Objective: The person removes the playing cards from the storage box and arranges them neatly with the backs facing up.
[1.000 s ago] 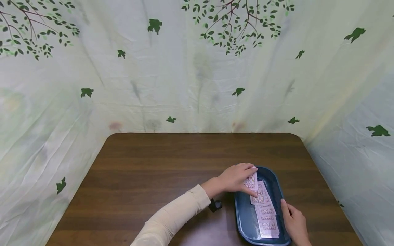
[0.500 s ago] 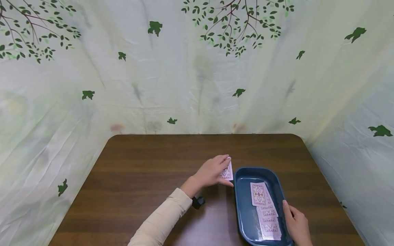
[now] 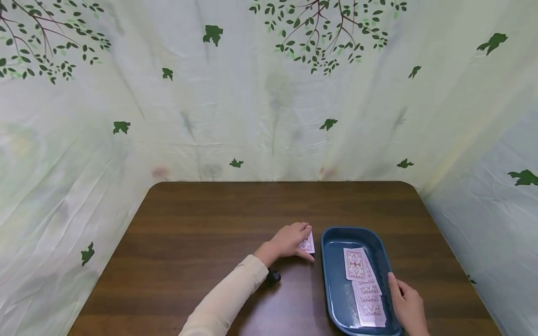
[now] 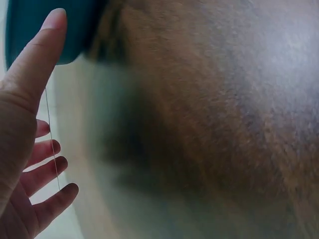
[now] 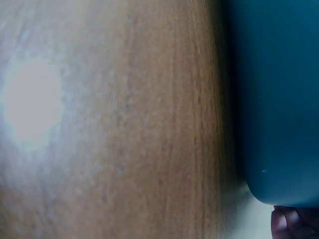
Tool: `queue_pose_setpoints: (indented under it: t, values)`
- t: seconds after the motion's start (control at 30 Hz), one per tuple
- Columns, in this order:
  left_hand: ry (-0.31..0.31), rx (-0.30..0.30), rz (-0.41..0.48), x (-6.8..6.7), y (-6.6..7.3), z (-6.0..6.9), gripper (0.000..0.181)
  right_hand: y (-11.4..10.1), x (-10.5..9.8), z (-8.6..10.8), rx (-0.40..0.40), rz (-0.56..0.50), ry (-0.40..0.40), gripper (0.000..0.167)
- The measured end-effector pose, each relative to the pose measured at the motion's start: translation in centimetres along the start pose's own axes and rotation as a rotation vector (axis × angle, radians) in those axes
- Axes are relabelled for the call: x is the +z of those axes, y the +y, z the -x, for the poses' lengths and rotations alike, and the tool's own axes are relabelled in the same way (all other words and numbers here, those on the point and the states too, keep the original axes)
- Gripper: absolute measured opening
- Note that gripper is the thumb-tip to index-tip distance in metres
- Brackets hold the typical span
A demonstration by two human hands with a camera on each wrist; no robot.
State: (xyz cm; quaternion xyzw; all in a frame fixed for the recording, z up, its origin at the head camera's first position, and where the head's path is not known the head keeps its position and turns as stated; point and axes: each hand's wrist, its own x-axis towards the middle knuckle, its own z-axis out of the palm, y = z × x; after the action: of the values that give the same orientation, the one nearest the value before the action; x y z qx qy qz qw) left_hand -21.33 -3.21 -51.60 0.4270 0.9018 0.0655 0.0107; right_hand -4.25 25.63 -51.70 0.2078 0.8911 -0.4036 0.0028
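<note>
My left hand (image 3: pixel 287 241) holds a playing card (image 3: pixel 308 243) with a red-patterned back, just left of the blue tray (image 3: pixel 335 284). In the left wrist view that card appears edge-on as a thin line between the thumb (image 4: pixel 37 62) and the fingers (image 4: pixel 47 172). More cards (image 3: pixel 356 265) with the same backs lie overlapping in a column inside the tray. At the tray's right side, my right hand (image 3: pixel 407 305) grips the rim, thumb on top. The right wrist view catches the tray's outer wall (image 5: pixel 279 99) and a bit of the fingers (image 5: pixel 294 224) under it.
Everything sits over a dark brown wooden table (image 3: pixel 201 233). A pale cloth (image 3: pixel 260 93) with printed leaves and branches hangs behind and beside it. A small black device (image 3: pixel 274 276) is at the left wrist.
My left hand has carried its card leftward out over the tray's left rim, then slightly nearer and lower beside the tray. My right hand stays on the rim.
</note>
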Motion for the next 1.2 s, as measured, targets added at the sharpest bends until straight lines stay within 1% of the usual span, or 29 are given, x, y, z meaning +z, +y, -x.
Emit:
queue_pose_setpoints:
  t: [0.17, 0.3, 0.43, 0.53, 0.7, 0.93, 1.13, 1.2]
  values:
    - [-0.059, -0.032, 0.007, 0.9, 0.0, -0.8, 0.098, 0.0, 0.0, 0.0, -0.006, 0.000, 0.014, 0.065]
    - [-0.085, -0.056, -0.021, 1.5, -0.1, -1.1, 0.100, 0.0, 0.1, 0.1, 0.000, 0.003, 0.006, 0.065]
    - [-0.069, -0.058, -0.068, 2.3, -0.2, -1.3, 0.102, 0.1, 0.1, 0.0, 0.005, 0.015, -0.011, 0.067]
    - [-0.045, -0.065, -0.085, 2.7, -0.2, -1.4, 0.103, 0.2, 0.2, -0.1, -0.003, 0.023, -0.004, 0.067]
    - [-0.024, -0.092, -0.073, 3.1, -0.2, -1.4, 0.105, 0.1, 0.2, -0.2, -0.002, 0.027, 0.012, 0.067]
    - [-0.015, -0.100, -0.056, 3.5, 0.0, -1.0, 0.103, 0.1, 0.0, -0.1, 0.024, 0.032, -0.006, 0.068]
    - [-0.006, -0.101, -0.066, 3.5, 0.0, -0.8, 0.101, 0.1, 0.0, -0.1, 0.030, 0.028, -0.007, 0.068]
    - [-0.004, -0.102, -0.070, 3.3, 0.0, -0.8, 0.100, 0.1, 0.0, -0.2, 0.038, 0.023, -0.019, 0.070]
